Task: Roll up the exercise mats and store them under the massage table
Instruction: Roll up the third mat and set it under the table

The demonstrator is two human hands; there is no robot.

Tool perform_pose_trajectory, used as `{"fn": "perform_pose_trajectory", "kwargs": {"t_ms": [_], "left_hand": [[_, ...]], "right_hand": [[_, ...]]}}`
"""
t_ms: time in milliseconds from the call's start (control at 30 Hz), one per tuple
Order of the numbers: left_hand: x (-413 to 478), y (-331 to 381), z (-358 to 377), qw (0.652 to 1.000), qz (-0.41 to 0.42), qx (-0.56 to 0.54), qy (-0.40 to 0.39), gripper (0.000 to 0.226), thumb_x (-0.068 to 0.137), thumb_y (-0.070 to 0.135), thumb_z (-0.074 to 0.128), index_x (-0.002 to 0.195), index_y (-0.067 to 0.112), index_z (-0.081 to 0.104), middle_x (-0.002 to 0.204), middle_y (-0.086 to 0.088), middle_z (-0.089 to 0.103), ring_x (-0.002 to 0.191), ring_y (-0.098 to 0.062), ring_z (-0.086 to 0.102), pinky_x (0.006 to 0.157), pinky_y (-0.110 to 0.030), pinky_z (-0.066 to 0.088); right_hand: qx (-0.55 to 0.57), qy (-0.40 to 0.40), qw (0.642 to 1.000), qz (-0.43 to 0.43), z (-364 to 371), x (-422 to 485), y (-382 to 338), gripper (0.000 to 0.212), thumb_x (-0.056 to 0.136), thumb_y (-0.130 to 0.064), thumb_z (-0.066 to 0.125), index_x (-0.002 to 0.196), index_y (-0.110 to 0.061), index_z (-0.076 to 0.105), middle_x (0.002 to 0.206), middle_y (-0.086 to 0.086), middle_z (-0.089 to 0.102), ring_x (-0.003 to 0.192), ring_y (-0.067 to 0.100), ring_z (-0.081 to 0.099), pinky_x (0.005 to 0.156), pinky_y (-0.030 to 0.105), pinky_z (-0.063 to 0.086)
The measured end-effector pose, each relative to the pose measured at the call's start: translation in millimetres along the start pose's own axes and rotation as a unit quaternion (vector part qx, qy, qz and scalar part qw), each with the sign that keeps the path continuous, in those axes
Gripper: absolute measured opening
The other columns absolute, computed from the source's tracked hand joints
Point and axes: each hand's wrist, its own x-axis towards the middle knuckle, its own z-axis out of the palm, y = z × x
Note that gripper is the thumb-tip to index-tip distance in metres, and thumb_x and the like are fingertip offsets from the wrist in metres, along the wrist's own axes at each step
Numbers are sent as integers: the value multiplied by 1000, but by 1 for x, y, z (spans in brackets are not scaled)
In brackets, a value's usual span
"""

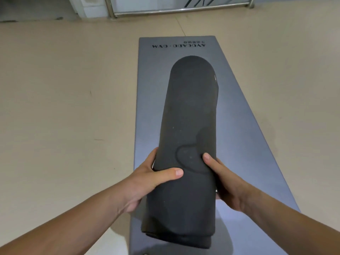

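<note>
Black roll (191,116) clasped by left grip (147,183), right grip (227,183), above grey mat (150,89), open floor (64,89)

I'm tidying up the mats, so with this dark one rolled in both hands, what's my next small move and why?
Probably carry the rolled dark mat toward storage: the left hand and right hand grip it, and the grey mat beneath lies flat, unrolled.

A black mat (191,116), rolled into a thick tube, is held lengthwise off the floor. Its layered open end is near and its rounded end far. The left hand (147,179) and right hand (226,181) grip its sides. Beneath it a grey mat (152,107) lies flat and unrolled, with printed lettering at its far end.
</note>
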Motion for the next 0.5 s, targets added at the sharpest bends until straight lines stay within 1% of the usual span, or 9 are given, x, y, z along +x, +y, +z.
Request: {"fn": "perform_pose_trajectory", "kwargs": {"t_ms": [67,100,167,233,333,433,500], "left_hand": [[-16,34,-3,1000,-3,1,0,86,61,46,97,137,57,58,127,15,78,113,-11,77,101,-36,58],[-28,54,-6,1000,-6,-1,2,89,58,48,97,137,57,58,127,15,78,113,-11,77,102,-36,58],[-59,97,-10,1000,-19,-9,1,93,56,52,97,139,58,57,129,15,77,117,-13,76,108,-40,57],[-98,143,-13,999,-28,-15,4,96,55,55,97,141,60,54,132,17,75,121,-14,74,113,-42,55],[-163,213,-21,998,-39,-28,28,101,54,61,95,144,62,49,138,19,69,128,-14,68,117,-44,52],[-237,286,-38,995,-55,-60,49,92,60,58,95,140,65,51,136,22,70,125,-12,69,114,-42,54],[-288,335,-57,992,-67,-87,62,87,65,56,96,139,65,52,133,21,71,121,-12,72,110,-40,57]], "right_hand": [[5,-4,1000,-6,7,-18,-23,79,70,-79,77,140,-50,56,132,-15,73,120,18,72,105,56,55],[7,-7,1000,-4,13,-31,-38,87,66,-83,79,142,-50,54,134,-14,72,121,19,72,103,56,56],[5,-9,1000,9,27,-64,-72,102,56,-88,81,145,-49,51,138,-12,69,124,22,69,101,54,57],[0,3,1000,9,44,-105,-112,106,54,-87,83,147,-47,50,139,-10,68,125,25,67,105,55,55],[-25,1,1000,-1,78,-173,-182,109,52,-82,85,148,-48,47,142,-12,65,127,24,65,110,57,51],[-52,-15,999,2,123,-243,-257,110,50,-78,85,148,-49,45,142,-12,64,125,22,65,109,55,52],[-69,-22,997,5,158,-284,-307,113,50,-77,86,150,-50,42,143,-11,62,126,23,64,110,56,51]]}}
